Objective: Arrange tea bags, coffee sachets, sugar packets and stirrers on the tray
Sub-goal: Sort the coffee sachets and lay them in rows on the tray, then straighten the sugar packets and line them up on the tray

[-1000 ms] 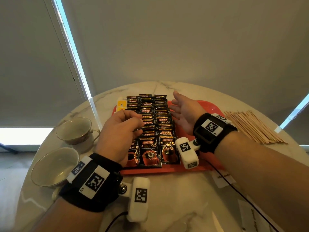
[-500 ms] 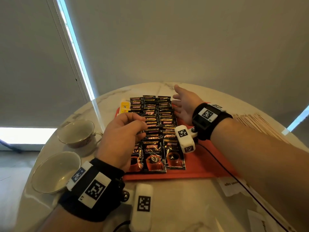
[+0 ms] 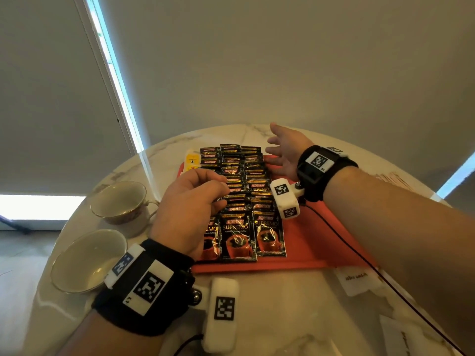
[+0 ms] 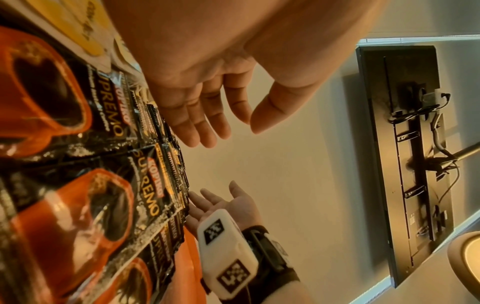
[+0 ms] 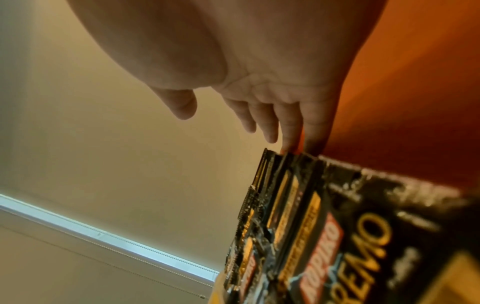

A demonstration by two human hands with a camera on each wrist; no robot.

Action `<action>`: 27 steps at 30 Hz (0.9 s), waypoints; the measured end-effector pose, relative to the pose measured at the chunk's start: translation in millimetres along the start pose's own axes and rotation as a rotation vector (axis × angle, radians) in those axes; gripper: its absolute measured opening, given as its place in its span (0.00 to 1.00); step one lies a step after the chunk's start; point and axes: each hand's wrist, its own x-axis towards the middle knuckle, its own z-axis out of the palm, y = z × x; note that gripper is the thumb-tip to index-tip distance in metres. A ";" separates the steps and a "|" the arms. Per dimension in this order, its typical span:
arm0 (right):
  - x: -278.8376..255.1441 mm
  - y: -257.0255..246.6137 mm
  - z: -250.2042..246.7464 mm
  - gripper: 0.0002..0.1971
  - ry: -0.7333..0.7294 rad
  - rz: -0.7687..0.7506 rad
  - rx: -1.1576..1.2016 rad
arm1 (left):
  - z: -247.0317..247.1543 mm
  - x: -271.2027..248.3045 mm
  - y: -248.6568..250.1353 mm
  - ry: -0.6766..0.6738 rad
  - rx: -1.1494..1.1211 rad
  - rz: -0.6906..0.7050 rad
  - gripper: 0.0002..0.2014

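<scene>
The coffee sachets (image 3: 240,201) lay in three overlapping columns on the red tray (image 3: 308,242), long axes running from the person toward the far edge, printed cups nearest the person. The left hand (image 3: 190,204) hovered over the left column, fingers loosely curled, holding nothing. The right hand (image 3: 285,155) was spread flat, fingertips (image 5: 291,142) touching the right column's far edge. Bare tray lay to the right; stirrers (image 3: 390,179) lay beyond it, two cups (image 3: 120,201) left.
</scene>
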 end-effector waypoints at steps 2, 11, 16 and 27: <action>-14.4 -1.4 -8.2 0.32 0.014 -0.008 -0.042 | 2.2 -2.3 2.1 -0.013 0.000 0.001 0.10; -132.1 8.4 -72.3 0.13 0.050 -0.047 -0.504 | 34.7 -39.2 1.1 -0.169 -0.063 -0.099 0.08; -195.6 22.5 -124.5 0.10 0.141 -0.067 -0.760 | 76.7 -86.9 -0.5 -0.444 0.220 -0.041 0.07; -255.3 57.2 -199.4 0.37 0.160 0.123 -1.200 | 133.8 -121.4 -9.0 -0.713 1.224 -0.105 0.30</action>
